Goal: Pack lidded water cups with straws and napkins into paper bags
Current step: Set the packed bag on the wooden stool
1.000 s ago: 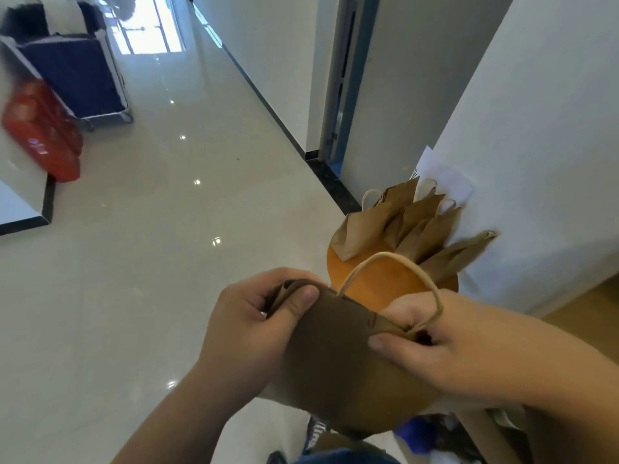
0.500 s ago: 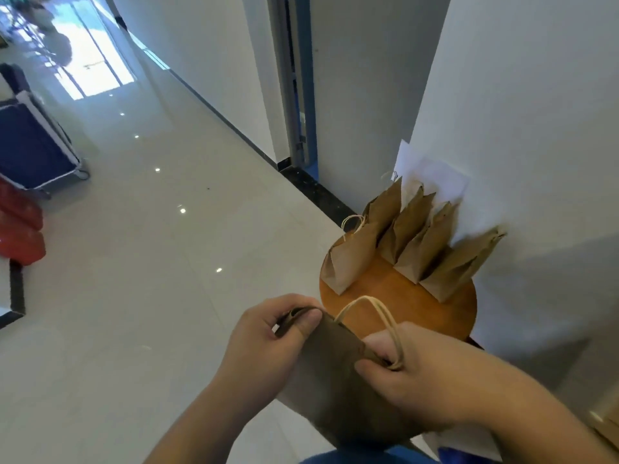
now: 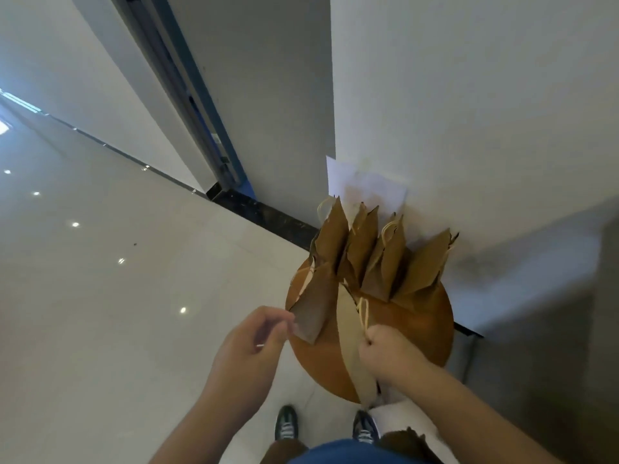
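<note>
A brown paper bag [image 3: 315, 306] stands at the near left of a round wooden table [image 3: 422, 329]. My left hand [image 3: 258, 343] pinches its lower left edge. My right hand [image 3: 385, 353] is closed on the bag's rope handle [image 3: 363, 313], beside the bag's pale panel [image 3: 350, 349]. Several more brown paper bags [image 3: 385, 262] stand in a row at the back of the table, against the white wall. No cups, straws or napkins show.
White paper sheets [image 3: 368, 189] lean on the wall behind the bags. A door frame [image 3: 201, 105] and black baseboard [image 3: 268, 212] lie to the left. Glossy tiled floor [image 3: 117, 296] spreads left of the table. My shoes [image 3: 286, 426] are below.
I have stepped up to the table, and the bag has moved from in front of my body onto its near left side. My right hand shifted from the bag's mouth to its rope handle.
</note>
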### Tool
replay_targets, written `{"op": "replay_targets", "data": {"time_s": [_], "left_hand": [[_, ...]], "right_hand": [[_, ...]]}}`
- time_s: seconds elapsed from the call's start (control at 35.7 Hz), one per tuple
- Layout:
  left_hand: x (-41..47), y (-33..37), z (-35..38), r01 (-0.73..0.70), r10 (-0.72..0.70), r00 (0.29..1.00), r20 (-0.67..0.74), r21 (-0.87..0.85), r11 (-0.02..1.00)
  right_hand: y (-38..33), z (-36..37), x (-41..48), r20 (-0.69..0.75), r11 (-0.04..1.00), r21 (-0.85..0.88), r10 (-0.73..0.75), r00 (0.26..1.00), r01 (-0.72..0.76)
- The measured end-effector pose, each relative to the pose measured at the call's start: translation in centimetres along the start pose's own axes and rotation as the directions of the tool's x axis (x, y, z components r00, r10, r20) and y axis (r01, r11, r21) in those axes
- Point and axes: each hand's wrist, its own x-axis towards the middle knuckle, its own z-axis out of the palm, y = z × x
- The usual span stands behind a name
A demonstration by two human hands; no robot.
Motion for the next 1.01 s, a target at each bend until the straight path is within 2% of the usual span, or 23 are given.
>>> {"op": "replay_targets", "data": {"time_s": [0.11,0.2,0.28,0.36,0.5,0.59,0.67,0.81,0.92,1.01], "left_hand": [[5.6,-0.4,-0.9,-0.088,0.088,0.996,-0.011,0.001,0.996],[9.3,-0.8,-1.3,-0.142,0.141,0.99,0.008,0.016,0.99],[13.4,-0.6,-2.0,-0.179,0.173,0.973,0.153,0.022,0.984],[16.8,-0.5,-3.1,-0.196,0.167,0.938,0.305,0.067,0.978],[21.1,-1.4,-5.6,-0.219,0.155,0.903,0.4,0.12,0.968],[22.9,-2.5,-6.1,-0.206,0.124,0.88,0.459,0.133,0.969],[23.9,-3.6,-5.8,-0.199,0.1,0.853,0.513,0.142,0.97],[24.6,-3.5,-2.6,-0.214,0.098,0.802,0.589,0.13,0.968],[24.1,-1.7,1.4,-0.261,0.125,0.701,0.702,0.089,0.961],[23.0,0.3,4.2,-0.409,0.247,0.611,0.752,0.033,0.912]], "right_hand": [[-0.1,1.0,6.2,-0.056,0.979,0.134,0.16,0.985,-0.152],[-0.9,2.0,9.7,-0.06,0.96,0.136,0.253,0.965,-0.244],[-2.2,2.8,12.9,-0.076,0.929,0.178,0.342,0.936,-0.325],[-3.8,3.5,15.2,-0.086,0.857,0.361,0.424,0.901,-0.369],[-6.0,5.8,17.8,-0.039,0.721,0.545,0.533,0.845,-0.429],[-6.4,6.7,17.9,-0.042,0.738,0.499,0.543,0.839,-0.454],[-6.5,7.0,17.1,-0.042,0.806,0.401,0.491,0.87,-0.435],[-5.6,6.9,14.0,-0.122,0.858,0.341,0.446,0.887,-0.384],[-4.4,5.8,10.9,-0.132,0.804,0.428,0.506,0.852,-0.412],[-3.0,4.1,7.2,-0.182,0.761,0.49,0.567,0.803,-0.426]]}}
